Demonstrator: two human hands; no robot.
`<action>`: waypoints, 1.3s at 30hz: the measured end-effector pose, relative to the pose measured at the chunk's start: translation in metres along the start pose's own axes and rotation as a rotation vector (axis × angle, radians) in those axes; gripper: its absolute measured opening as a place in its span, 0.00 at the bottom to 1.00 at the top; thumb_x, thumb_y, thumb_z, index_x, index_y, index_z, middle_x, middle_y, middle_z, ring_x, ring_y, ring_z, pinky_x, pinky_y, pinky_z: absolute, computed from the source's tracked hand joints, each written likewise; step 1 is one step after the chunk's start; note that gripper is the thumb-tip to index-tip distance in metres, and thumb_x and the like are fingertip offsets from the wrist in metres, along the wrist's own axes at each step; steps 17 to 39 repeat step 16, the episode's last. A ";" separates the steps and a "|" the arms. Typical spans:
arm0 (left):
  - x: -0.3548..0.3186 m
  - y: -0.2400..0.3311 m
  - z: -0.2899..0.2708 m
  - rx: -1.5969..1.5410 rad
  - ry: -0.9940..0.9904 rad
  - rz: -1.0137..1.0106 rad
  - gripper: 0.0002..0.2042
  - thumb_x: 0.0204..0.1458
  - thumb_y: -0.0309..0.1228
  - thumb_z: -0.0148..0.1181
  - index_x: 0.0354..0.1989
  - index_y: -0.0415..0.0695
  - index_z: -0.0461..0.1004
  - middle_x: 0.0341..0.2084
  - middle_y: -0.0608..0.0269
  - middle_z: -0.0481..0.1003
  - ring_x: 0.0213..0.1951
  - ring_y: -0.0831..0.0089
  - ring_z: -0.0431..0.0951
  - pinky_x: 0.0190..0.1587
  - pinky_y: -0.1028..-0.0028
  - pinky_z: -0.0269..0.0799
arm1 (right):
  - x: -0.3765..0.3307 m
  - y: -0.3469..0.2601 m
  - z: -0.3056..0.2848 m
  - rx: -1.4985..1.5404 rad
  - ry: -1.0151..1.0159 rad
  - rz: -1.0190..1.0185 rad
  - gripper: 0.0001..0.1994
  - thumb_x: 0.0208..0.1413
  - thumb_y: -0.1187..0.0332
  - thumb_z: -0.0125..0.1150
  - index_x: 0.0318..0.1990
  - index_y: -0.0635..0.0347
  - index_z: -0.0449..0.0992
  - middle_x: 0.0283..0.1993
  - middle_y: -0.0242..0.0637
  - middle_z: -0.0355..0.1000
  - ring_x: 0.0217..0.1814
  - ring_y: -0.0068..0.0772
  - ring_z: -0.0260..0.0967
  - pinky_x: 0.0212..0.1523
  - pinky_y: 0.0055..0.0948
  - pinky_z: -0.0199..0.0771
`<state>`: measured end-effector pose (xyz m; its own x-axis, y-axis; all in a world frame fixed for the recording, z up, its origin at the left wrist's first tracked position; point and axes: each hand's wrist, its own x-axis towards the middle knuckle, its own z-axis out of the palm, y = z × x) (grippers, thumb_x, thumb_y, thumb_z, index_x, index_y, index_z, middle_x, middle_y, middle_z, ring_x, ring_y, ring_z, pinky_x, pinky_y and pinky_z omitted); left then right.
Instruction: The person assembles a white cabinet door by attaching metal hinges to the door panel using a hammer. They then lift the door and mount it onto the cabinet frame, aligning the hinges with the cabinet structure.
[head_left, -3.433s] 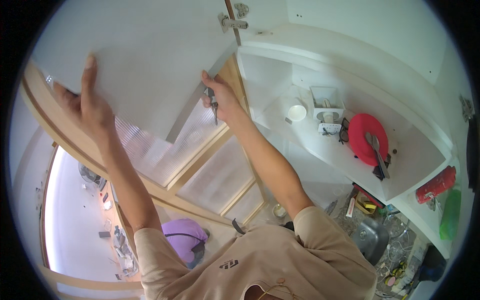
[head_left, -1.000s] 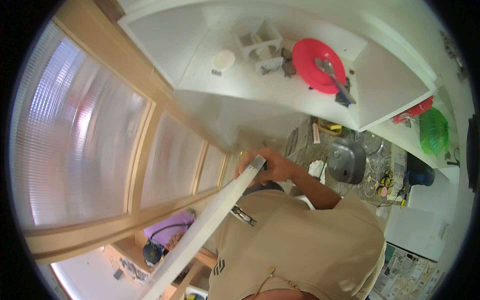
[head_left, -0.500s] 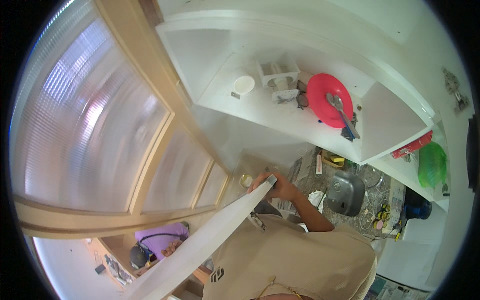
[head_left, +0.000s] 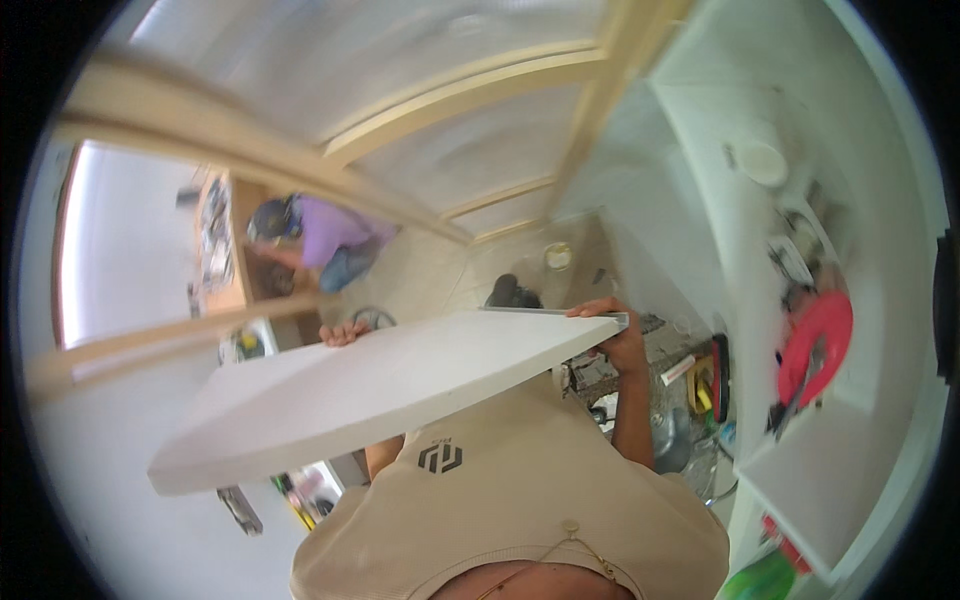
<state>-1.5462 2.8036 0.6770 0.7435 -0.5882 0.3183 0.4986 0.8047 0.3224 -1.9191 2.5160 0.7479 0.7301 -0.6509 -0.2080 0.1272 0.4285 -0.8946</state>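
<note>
A white cabinet door (head_left: 380, 380) is held up across my chest, its broad face tilted upward. A metal hinge (head_left: 240, 510) shows below its near left edge. My left hand (head_left: 343, 333) is curled over the door's far edge, only its fingers showing. At the right end, next to a metal edge strip, my right hand (head_left: 607, 325) grips the corner with its thumb underneath and fingers on top. The rest of my left arm is mostly hidden behind the door.
To the right, an open white wall cabinet (head_left: 720, 180) holds a pink-red plate (head_left: 838, 335) and a white cup (head_left: 762, 163). A ribbed-glass wooden partition (head_left: 470, 80) stands ahead. A co-worker in purple (head_left: 330, 230) bends at a wooden unit (head_left: 238, 270). A sink (head_left: 672, 440) is below right.
The door has swung from a steep slant to a flatter position across my body. My view has turned left, so the wall cabinet sits farther right. Both hands keep hold.
</note>
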 end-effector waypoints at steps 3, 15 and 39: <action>-0.041 0.018 0.011 0.061 0.087 0.087 0.08 0.65 0.35 0.49 0.34 0.48 0.71 0.30 0.65 0.79 0.35 0.70 0.74 0.52 0.64 0.67 | 0.027 0.002 0.002 -0.067 -0.153 0.024 0.16 0.43 0.85 0.67 0.42 0.62 0.79 0.48 0.48 0.81 0.37 0.25 0.77 0.24 0.19 0.75; -0.122 0.027 0.008 0.164 0.061 0.324 0.06 0.67 0.35 0.52 0.44 0.49 0.72 0.38 0.61 0.81 0.43 0.70 0.77 0.56 0.60 0.66 | 0.045 0.019 0.001 -0.140 -0.371 0.100 0.18 0.46 0.87 0.60 0.45 0.63 0.80 0.48 0.49 0.80 0.39 0.27 0.78 0.24 0.21 0.75; -0.116 0.027 0.003 0.154 0.057 0.297 0.06 0.67 0.35 0.52 0.44 0.49 0.72 0.38 0.61 0.81 0.43 0.70 0.77 0.56 0.60 0.66 | 0.038 0.020 -0.002 -0.130 -0.347 0.082 0.18 0.46 0.87 0.60 0.45 0.63 0.81 0.48 0.48 0.80 0.40 0.28 0.78 0.24 0.21 0.75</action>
